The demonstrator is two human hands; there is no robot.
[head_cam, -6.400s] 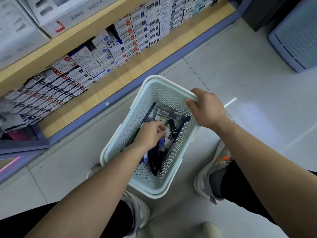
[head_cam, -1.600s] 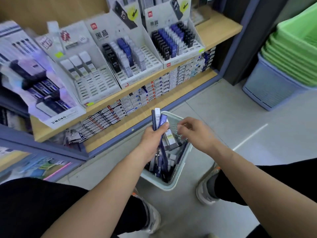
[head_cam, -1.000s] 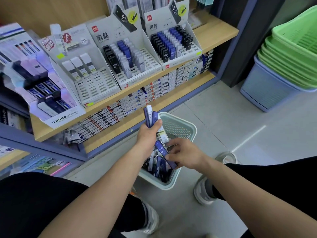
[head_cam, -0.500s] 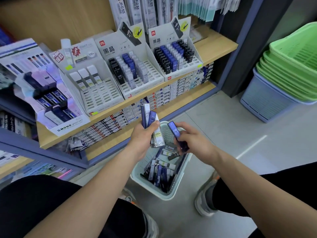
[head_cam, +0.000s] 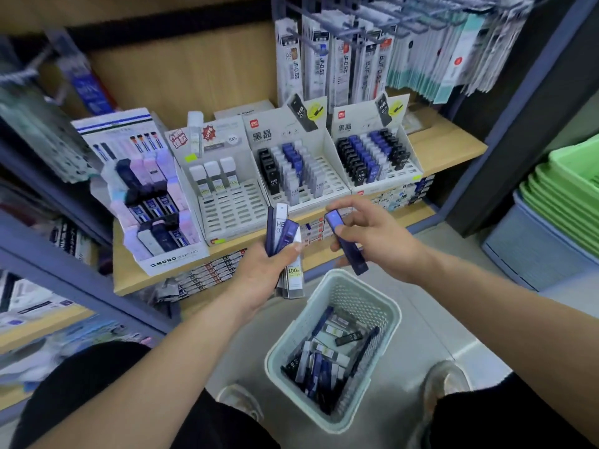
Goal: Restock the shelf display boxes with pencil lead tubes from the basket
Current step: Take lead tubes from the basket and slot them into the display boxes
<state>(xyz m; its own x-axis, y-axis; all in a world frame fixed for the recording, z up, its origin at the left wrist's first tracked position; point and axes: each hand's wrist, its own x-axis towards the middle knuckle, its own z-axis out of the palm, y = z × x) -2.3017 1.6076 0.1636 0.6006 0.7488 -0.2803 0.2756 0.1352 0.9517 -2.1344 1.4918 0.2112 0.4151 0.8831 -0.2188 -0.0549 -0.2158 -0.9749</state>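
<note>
My left hand grips a bunch of lead tubes, blue, clear and white, fanned upward. My right hand pinches a single blue lead tube, tilted, just right of the bunch. Both hands hover in front of the shelf. Below them on the floor stands the pale perforated basket with several more tubes inside. On the wooden shelf stand display boxes: one with three white-capped tubes, a middle box of black, blue and grey tubes, and a fuller right box.
A Mono display box stands at the shelf's left. Hanging refill packs fill the hooks above. Small flat boxes line the lower shelf. Stacked green baskets sit on a blue bin at the right. My knees and shoes flank the basket.
My view has risen from the basket to the shelf. Both hands lifted higher; the right hand carried its blue tube up from the basket beside the left hand's bunch.
</note>
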